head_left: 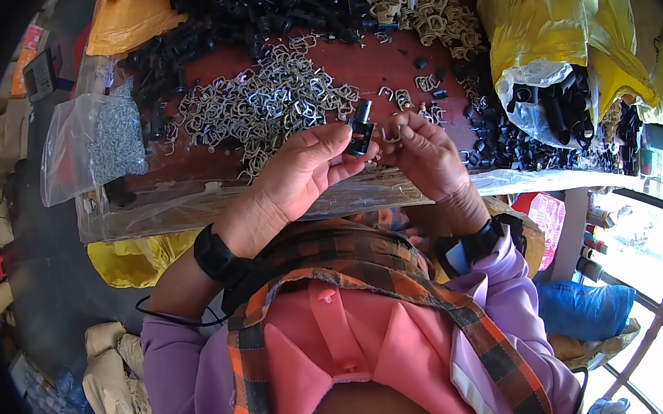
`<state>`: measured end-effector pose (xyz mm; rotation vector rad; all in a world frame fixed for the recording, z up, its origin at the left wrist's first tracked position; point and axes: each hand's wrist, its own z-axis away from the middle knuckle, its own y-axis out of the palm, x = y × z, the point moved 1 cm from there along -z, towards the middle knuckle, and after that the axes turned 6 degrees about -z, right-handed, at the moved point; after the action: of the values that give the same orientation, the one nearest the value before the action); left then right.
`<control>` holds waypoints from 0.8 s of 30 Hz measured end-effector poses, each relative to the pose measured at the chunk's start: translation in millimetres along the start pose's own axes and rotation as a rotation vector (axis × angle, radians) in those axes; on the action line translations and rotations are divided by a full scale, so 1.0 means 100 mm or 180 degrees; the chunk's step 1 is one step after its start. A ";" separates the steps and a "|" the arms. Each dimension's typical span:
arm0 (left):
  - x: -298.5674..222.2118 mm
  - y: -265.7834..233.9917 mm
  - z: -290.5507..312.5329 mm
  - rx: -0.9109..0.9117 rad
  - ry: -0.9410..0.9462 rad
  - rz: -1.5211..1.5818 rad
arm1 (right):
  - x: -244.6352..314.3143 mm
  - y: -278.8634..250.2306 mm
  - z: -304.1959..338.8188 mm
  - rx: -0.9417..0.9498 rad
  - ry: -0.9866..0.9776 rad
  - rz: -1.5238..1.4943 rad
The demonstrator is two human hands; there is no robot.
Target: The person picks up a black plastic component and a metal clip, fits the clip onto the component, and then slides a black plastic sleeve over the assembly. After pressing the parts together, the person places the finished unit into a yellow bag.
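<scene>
Yellow sack (pixel 542 27): black parts (pixel 555 112)
Clear bag (pixel 70 148): grey pieces (pixel 119 136)
Left hand (pixel 304 166): palm-up, clamped on black fitting (pixel 360 128)
Right hand (pixel 432 156): pinching bent clip (pixel 391 133)

One black fitting (pixel 359 131) and one U-shaped clip (pixel 391 133) being held. Black wristbands (pixel 215 254): two. Clear bag (pixel 66 145) of little grey bits (pixel 119 136): just one, same for the blue bundle (pixel 587 310). Silver clips (pixel 265 97), tan clips (pixel 420 3), loose black parts (pixel 256 7)? Dozens of each, too jumbled for exact numbers lol.
</scene>
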<state>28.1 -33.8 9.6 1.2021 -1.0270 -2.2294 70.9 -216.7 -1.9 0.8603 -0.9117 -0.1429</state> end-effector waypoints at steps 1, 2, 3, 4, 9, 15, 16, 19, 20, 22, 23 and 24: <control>0.00 0.01 -0.01 -0.0003 0.0000 0.0004 | -0.04 0.05 0.00 0.0047 -0.0068 -0.0016; 0.00 0.02 -0.02 0.0099 0.0070 0.0020 | -0.06 0.10 0.00 0.0094 -0.0138 -0.0033; 0.00 0.03 -0.02 0.0203 0.0139 0.0035 | -0.08 0.12 -0.01 0.0142 -0.0210 -0.0050; -0.01 0.04 -0.03 0.0308 0.0208 0.0049 | -0.09 0.13 -0.02 0.0142 -0.0210 -0.0052; 0.00 0.02 -0.02 0.0342 0.0365 -0.0005 | -0.13 0.11 -0.02 0.0337 -0.0400 -0.0011; 0.01 0.02 0.00 0.0186 0.0481 -0.0401 | -0.10 0.09 0.02 0.0114 -0.0364 0.0417; 0.01 0.02 -0.01 0.0142 0.0465 -0.0474 | -0.09 0.09 0.02 0.0103 -0.0380 0.0409; 0.00 0.06 0.00 0.0127 0.0420 -0.0420 | -0.04 0.08 0.02 -0.0134 -0.0260 0.1136; 0.00 0.07 0.00 0.0116 0.0404 -0.0389 | -0.02 0.09 0.02 -0.0149 -0.0279 0.1124; 0.00 0.05 0.00 0.0139 0.0426 -0.0457 | 0.01 0.11 0.02 0.0008 -0.0378 0.1292; 0.01 0.03 0.00 0.0148 0.0464 -0.0509 | 0.02 0.12 0.02 0.0086 -0.0430 0.1377; 0.01 0.02 0.00 0.0159 0.0503 -0.0561 | 0.03 0.13 0.03 0.0072 -0.0456 0.1368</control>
<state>27.6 -35.5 10.2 1.5169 -0.9522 -2.2061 67.4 -211.1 9.5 0.6632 -1.2144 0.1807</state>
